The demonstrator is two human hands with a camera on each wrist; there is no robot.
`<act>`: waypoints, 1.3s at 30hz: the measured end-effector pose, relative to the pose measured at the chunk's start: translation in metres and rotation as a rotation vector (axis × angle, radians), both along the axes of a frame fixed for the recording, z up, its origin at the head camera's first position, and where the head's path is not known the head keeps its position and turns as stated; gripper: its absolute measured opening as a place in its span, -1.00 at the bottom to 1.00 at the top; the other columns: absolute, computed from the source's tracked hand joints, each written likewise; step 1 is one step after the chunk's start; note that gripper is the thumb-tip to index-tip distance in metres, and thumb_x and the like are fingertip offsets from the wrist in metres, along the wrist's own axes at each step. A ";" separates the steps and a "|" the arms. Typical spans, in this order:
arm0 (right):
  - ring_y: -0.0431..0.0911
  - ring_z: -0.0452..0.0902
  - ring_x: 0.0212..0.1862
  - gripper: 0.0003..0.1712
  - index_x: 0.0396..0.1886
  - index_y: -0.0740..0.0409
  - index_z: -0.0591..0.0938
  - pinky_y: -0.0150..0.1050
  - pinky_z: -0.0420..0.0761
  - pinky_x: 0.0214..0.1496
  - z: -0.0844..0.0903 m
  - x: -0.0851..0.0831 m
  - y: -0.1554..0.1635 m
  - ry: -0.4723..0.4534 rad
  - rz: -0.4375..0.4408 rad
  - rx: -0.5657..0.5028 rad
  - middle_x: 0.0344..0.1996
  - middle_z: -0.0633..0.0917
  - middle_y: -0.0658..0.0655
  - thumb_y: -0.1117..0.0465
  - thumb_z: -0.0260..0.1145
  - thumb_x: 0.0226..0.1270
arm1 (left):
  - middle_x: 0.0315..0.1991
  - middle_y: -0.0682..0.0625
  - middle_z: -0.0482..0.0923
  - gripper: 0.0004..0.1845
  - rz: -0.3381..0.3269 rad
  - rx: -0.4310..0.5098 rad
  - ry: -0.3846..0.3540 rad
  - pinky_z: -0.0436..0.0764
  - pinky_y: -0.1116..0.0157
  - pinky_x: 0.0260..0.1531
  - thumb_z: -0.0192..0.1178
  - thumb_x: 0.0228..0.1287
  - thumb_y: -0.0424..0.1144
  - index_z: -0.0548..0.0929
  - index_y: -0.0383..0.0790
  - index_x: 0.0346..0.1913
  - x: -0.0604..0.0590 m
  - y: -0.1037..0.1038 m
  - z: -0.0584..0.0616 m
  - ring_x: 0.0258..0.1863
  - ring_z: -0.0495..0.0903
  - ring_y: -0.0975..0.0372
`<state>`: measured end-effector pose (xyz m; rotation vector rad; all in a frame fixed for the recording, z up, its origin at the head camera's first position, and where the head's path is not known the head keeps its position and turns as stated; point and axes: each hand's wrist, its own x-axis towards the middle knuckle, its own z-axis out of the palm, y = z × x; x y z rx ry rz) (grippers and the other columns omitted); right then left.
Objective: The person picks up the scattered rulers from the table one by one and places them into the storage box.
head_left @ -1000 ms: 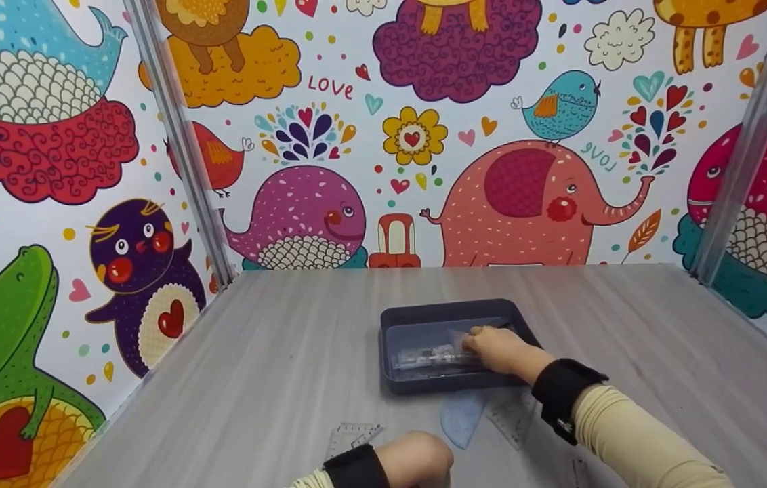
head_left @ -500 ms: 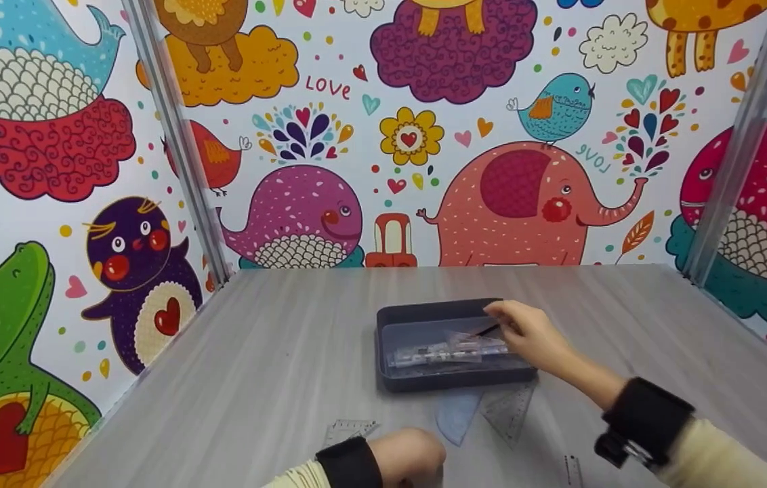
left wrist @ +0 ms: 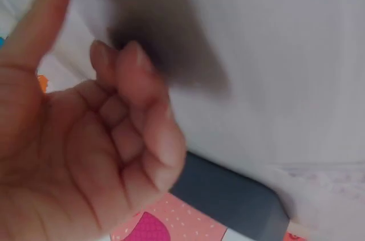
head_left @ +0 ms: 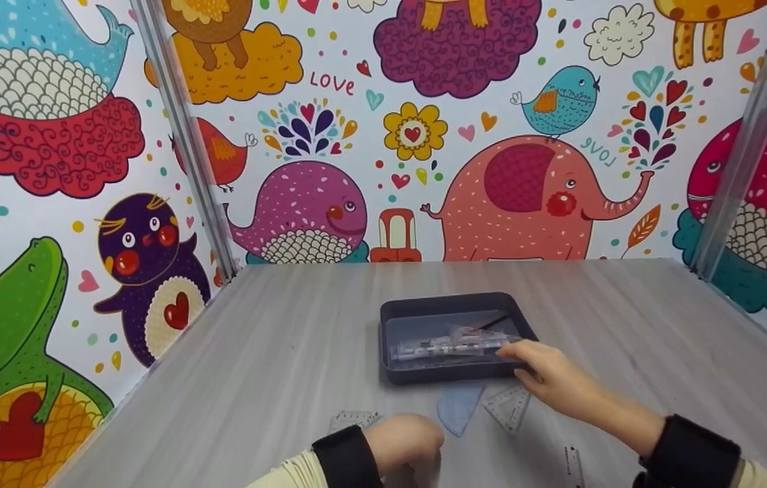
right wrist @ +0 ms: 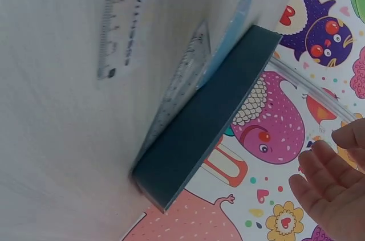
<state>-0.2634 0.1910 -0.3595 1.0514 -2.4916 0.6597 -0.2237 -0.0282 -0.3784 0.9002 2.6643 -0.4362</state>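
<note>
My right hand (head_left: 553,379) hovers at the right front corner of a dark grey-blue tray (head_left: 458,375). Its fingers are relaxed and hold nothing, as the right wrist view also shows. Inside the tray lie clear plastic-wrapped items (head_left: 424,348) and a thin dark stick (head_left: 492,323). My left hand (head_left: 407,440) stays low in front of the tray; in the left wrist view its fingers (left wrist: 145,121) are loosely curled around nothing. Between the hands lie a bluish protractor (head_left: 459,410) and a clear set square (head_left: 509,408).
Another clear set square (head_left: 353,419) lies partly behind my left hand. A short clear ruler (head_left: 572,464) is near the front edge of view, below my right hand. Patterned walls (head_left: 316,217) border the grey table (head_left: 288,325) at the back and sides.
My right hand has left the tray's inside, where it touched a clear piece, and moved out to the right front corner. The clear piece now lies in the tray. My left hand barely moved.
</note>
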 end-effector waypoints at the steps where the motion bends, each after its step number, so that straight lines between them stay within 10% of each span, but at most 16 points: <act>1: -0.17 0.45 -0.16 -0.62 -0.18 0.11 0.46 -0.28 0.46 -0.20 -0.002 0.000 0.000 0.011 0.015 0.016 -0.25 0.53 -0.01 0.47 0.16 -0.07 | -0.74 0.08 0.27 -0.76 0.047 0.023 0.030 0.32 0.38 -0.68 0.29 -0.38 -0.17 0.43 -0.18 -0.71 -0.001 0.001 0.001 -0.70 0.26 0.28; 4: -0.14 0.44 -0.15 -0.61 -0.19 0.12 0.46 -0.27 0.45 -0.20 -0.008 -0.003 0.000 0.036 0.072 0.064 -0.25 0.53 0.00 0.46 0.18 -0.10 | -0.59 0.04 0.42 -0.61 0.168 0.132 0.132 0.40 0.29 -0.55 0.30 -0.39 0.04 0.48 -0.16 -0.54 -0.008 0.007 -0.001 -0.56 0.41 0.24; 13: -0.13 0.41 -0.19 -0.59 -0.20 0.12 0.47 -0.26 0.43 -0.21 -0.033 -0.011 -0.007 0.020 0.282 0.262 -0.26 0.49 0.00 0.35 0.28 -0.17 | -0.54 -0.01 0.50 -0.53 0.254 0.303 0.228 0.42 0.25 -0.61 0.24 -0.35 0.17 0.50 -0.17 -0.50 -0.027 0.022 -0.018 -0.50 0.50 0.20; 27: -0.22 0.39 -0.29 -0.52 -0.22 0.14 0.51 -0.36 0.41 -0.29 -0.048 -0.036 -0.022 -0.166 0.168 0.459 -0.27 0.49 0.02 0.30 0.32 -0.31 | -0.38 -0.08 0.43 -0.31 0.316 0.273 0.196 0.42 0.25 -0.42 0.28 -0.50 0.22 0.53 -0.21 -0.25 -0.044 0.036 -0.020 -0.35 0.45 0.13; 39: -0.20 0.35 -0.53 -0.56 -0.33 0.07 0.57 -0.34 0.36 -0.52 -0.044 -0.040 -0.045 -0.062 0.014 0.570 -0.57 0.40 -0.04 0.17 0.40 -0.41 | -0.19 -0.05 0.43 -0.16 0.402 0.051 0.274 0.39 0.23 -0.55 0.29 -0.65 0.27 0.49 -0.08 -0.09 -0.050 0.051 -0.017 -0.36 0.43 0.13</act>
